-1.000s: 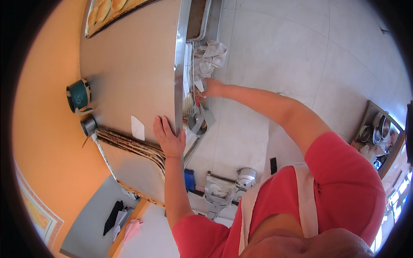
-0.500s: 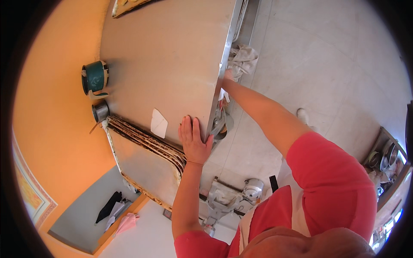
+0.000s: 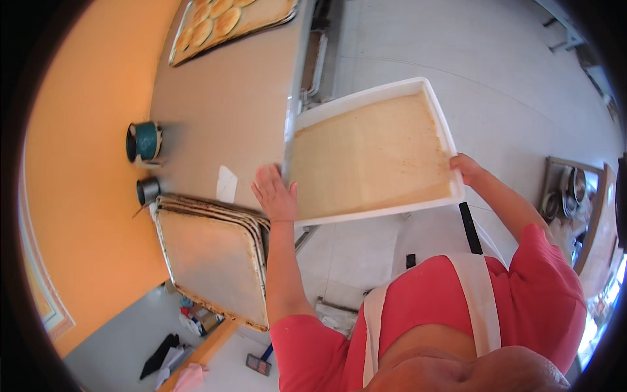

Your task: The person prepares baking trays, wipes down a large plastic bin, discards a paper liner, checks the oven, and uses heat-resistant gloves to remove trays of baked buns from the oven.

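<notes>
In the head view, my right hand (image 3: 467, 168) is closed on the rim of a big white tray (image 3: 372, 150), at its right-hand end, nearer the corner on my side. The fingers curl over the edge there; I cannot see all of them, as the rim hides some. The tray sits to the right of the metal table (image 3: 222, 111), above the floor (image 3: 398, 39), with its left end meeting the table's edge; I cannot tell how far it goes on beneath. Its bottom is tan, with a few darker specks toward the right end, and its low walls are white.

My left hand (image 3: 274, 193) is open, palm down at the table's edge, the thumb standing off from the fingers and holding nothing. It is a little blurred, so I cannot tell how hard it presses.

Just left of that hand a flat white piece (image 3: 226, 184) lies on the table. Below it is a stack of baking sheets (image 3: 209, 255) with browned rims. Along the orange wall (image 3: 85, 163) are a small metal pot (image 3: 149, 191) and a green pot (image 3: 145, 142). Farther up the table, well apart from my hands, a baking pan (image 3: 274, 19) holds flat, golden breads (image 3: 227, 23).
</notes>
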### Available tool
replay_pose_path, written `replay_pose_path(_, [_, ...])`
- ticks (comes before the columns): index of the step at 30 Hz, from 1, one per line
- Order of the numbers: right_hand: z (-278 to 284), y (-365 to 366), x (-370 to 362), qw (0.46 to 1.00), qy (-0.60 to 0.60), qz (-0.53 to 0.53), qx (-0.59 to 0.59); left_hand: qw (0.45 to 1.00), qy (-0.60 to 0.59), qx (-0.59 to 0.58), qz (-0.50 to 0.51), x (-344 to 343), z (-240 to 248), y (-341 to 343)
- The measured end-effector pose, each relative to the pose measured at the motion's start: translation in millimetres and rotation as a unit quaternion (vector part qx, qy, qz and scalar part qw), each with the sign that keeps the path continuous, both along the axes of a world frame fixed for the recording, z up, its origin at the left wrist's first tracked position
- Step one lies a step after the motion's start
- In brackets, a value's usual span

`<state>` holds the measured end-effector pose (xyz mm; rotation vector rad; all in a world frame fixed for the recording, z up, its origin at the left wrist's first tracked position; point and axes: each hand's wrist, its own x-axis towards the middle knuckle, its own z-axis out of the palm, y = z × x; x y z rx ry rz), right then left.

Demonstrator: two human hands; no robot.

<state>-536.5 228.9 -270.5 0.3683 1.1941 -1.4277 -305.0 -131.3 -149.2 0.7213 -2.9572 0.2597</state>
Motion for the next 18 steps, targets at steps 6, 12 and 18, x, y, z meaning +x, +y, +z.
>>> replay_pose_path(6, [106, 153, 5, 0.990, 0.118, -0.082, 0.013, 0.954, 0.147, 0.248, 0.086, 19, -41, 94])
replay_pose_path(12, [233, 215, 34, 0.959, 0.252, -0.130, -0.029, 0.571, 0.179, 0.766, 0.236, -34, -72, 111])
replay_pose_path(18, [327, 228, 27, 0.855, 0.493, -0.088, 0.133, 0.368, 0.161, 0.885, 0.235, -102, -83, 172])
